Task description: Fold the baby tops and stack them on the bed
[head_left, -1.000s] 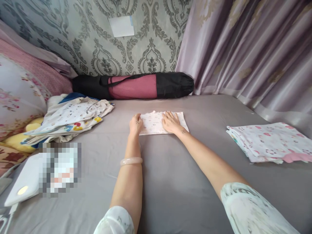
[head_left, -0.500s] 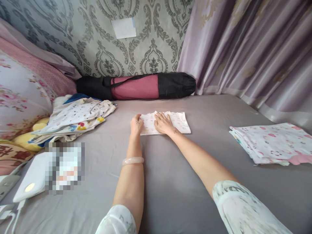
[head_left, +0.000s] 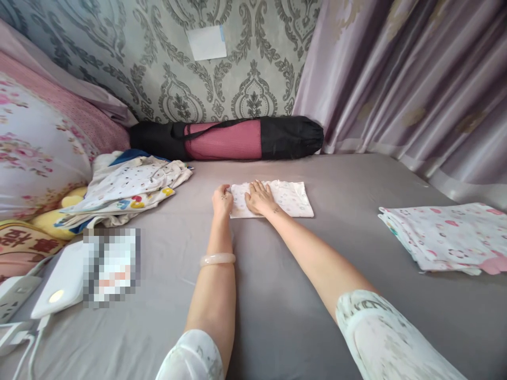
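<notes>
A folded white patterned cloth [head_left: 291,199] lies flat on the grey sheet [head_left: 277,274], a little beyond the middle of the view. At its left edge my left hand [head_left: 222,201] is closed, with thumb and fingers pressed together on the cloth's edge. My right hand [head_left: 260,198] rests palm down on the left half of the cloth, its fingers spread. A pale bangle sits on my left forearm.
Folded pink-and-white cloths [head_left: 447,235] lie at the right. At the left are a pile of clothes [head_left: 127,184], a white device [head_left: 65,279], and a power strip [head_left: 16,295] with cables. A black and pink bag [head_left: 225,140] lies along the wall.
My right hand has slid slightly left over the cloth, towards my left hand. The left hand stays at the cloth's left edge. The view has shifted a little.
</notes>
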`<state>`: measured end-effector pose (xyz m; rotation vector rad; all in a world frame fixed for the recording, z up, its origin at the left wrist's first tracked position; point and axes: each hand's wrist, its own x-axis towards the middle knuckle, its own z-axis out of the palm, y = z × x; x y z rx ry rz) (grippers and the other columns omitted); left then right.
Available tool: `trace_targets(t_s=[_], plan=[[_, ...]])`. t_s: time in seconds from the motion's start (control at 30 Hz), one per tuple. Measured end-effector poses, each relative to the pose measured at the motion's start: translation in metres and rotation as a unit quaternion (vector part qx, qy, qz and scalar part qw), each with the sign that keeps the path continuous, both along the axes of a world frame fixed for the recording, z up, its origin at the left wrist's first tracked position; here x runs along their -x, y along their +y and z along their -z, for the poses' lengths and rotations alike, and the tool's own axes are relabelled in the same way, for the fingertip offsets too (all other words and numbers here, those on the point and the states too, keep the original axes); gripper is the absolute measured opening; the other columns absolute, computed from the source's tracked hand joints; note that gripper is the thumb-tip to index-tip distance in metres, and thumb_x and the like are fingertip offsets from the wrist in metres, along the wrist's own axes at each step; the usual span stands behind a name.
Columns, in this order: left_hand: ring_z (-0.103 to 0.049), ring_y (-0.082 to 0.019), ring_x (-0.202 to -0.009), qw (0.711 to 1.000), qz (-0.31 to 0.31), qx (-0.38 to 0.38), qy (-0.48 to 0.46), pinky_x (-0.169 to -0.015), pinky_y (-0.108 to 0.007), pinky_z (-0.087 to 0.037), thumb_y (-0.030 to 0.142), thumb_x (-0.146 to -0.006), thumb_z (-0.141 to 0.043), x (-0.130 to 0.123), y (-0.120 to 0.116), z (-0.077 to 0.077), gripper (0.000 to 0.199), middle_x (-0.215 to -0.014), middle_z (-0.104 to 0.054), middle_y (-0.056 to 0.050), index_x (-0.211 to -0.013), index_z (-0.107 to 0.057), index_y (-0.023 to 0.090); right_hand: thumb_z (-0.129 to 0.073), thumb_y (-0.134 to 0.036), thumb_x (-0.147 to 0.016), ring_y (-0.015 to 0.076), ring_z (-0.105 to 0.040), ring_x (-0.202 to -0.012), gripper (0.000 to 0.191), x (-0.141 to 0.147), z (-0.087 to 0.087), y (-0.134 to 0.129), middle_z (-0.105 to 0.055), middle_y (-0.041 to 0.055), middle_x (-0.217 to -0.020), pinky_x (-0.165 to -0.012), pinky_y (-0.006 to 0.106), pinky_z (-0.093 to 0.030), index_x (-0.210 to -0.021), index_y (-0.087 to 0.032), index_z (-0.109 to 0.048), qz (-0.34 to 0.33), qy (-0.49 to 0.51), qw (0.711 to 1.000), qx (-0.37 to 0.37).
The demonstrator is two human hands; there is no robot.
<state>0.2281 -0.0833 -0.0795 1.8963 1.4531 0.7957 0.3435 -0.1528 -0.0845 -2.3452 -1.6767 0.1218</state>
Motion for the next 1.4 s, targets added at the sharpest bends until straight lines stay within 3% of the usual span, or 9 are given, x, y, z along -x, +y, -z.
trace_targets(t_s=[0.17, 0.37, 0.5, 0.63, 0.8, 0.97, 1.2, 1.4], plan=[[-0.061, -0.022, -0.117, 1.000, -0.003, -0.002, 0.002, -0.100, -0.030, -0.043, 0.010, -0.087, -0.037, 0.001, 0.002, 0.000, 0.043, -0.122, -0.068, -0.013, -0.118, -0.067, 0.013, -0.027, -0.032, -0.099, 0.0247, -0.017, -0.147, 0.056, 0.022, -0.001, 0.005, -0.028, 0.0125, -0.158, -0.119, 0.047, -0.007, -0.149, -0.007, -0.035, -0.045, 0.001, 0.999, -0.020], [-0.060, -0.022, -0.118, 1.000, -0.006, 0.001, -0.017, -0.101, -0.031, -0.044, 0.010, -0.085, -0.036, 0.005, 0.007, 0.003, 0.045, -0.122, -0.068, -0.014, -0.117, -0.067, 0.012, -0.024, -0.034, -0.099, 0.0247, -0.018, -0.147, 0.057, 0.026, 0.006, 0.005, -0.029, 0.0115, -0.158, -0.119, 0.047, -0.010, -0.149, -0.008, -0.035, -0.041, 0.024, 0.999, -0.011], [-0.061, -0.022, -0.116, 0.999, -0.015, 0.001, -0.041, -0.101, -0.032, -0.045, 0.010, -0.084, -0.036, 0.008, 0.012, 0.006, 0.044, -0.120, -0.068, -0.014, -0.115, -0.068, 0.012, -0.025, -0.032, -0.099, 0.0267, -0.017, -0.147, 0.057, 0.028, 0.000, 0.006, -0.027, 0.0140, -0.158, -0.119, 0.049, -0.009, -0.149, -0.006, -0.034, -0.041, 0.020, 0.999, 0.007], [-0.061, -0.022, -0.117, 0.997, -0.035, -0.007, -0.068, -0.102, -0.032, -0.044, 0.009, -0.082, -0.036, 0.012, 0.017, 0.008, 0.045, -0.120, -0.068, -0.015, -0.116, -0.067, 0.010, -0.026, -0.029, -0.099, 0.0258, -0.015, -0.148, 0.056, 0.044, -0.005, 0.010, -0.026, 0.0151, -0.159, -0.119, 0.048, -0.005, -0.148, -0.004, -0.035, -0.070, 0.003, 0.997, -0.027], [-0.062, -0.023, -0.115, 0.993, -0.077, -0.007, -0.084, -0.101, -0.034, -0.046, 0.010, -0.080, -0.037, 0.015, 0.021, 0.008, 0.044, -0.118, -0.068, -0.015, -0.113, -0.067, 0.010, -0.027, -0.032, -0.098, 0.0257, -0.018, -0.147, 0.058, 0.059, 0.004, 0.014, -0.030, 0.0171, -0.157, -0.119, 0.045, -0.009, -0.145, -0.001, -0.038, -0.080, 0.010, 0.997, -0.011], [-0.061, -0.024, -0.116, 0.992, -0.080, 0.000, -0.095, -0.102, -0.038, -0.045, 0.011, -0.079, -0.038, 0.014, 0.020, 0.008, 0.042, -0.116, -0.068, -0.014, -0.110, -0.066, 0.013, -0.030, -0.031, -0.097, 0.0269, -0.018, -0.147, 0.057, 0.060, 0.008, 0.014, -0.029, 0.0176, -0.157, -0.119, 0.046, -0.007, -0.145, -0.001, -0.039, -0.079, 0.021, 0.996, -0.027], [-0.057, -0.027, -0.121, 0.998, -0.028, -0.007, -0.064, -0.107, -0.040, -0.041, 0.013, -0.087, -0.034, 0.005, 0.010, -0.003, 0.043, -0.124, -0.065, -0.015, -0.120, -0.062, 0.015, -0.019, -0.029, -0.100, 0.0202, -0.020, -0.147, 0.056, 0.029, -0.013, 0.002, -0.025, 0.0104, -0.160, -0.118, 0.037, -0.019, -0.151, -0.008, -0.030, -0.072, 0.074, 0.994, -0.046], [-0.049, -0.027, -0.130, 0.989, 0.117, -0.075, 0.047, -0.110, -0.037, -0.037, 0.015, -0.092, -0.039, -0.030, -0.016, -0.009, 0.042, -0.134, -0.059, -0.014, -0.130, -0.055, 0.011, -0.025, -0.029, -0.099, 0.0263, -0.014, -0.148, 0.055, -0.030, -0.017, -0.041, -0.024, 0.0101, -0.160, -0.118, 0.054, -0.003, -0.151, -0.013, -0.032, -0.006, 0.031, 0.999, -0.038]])
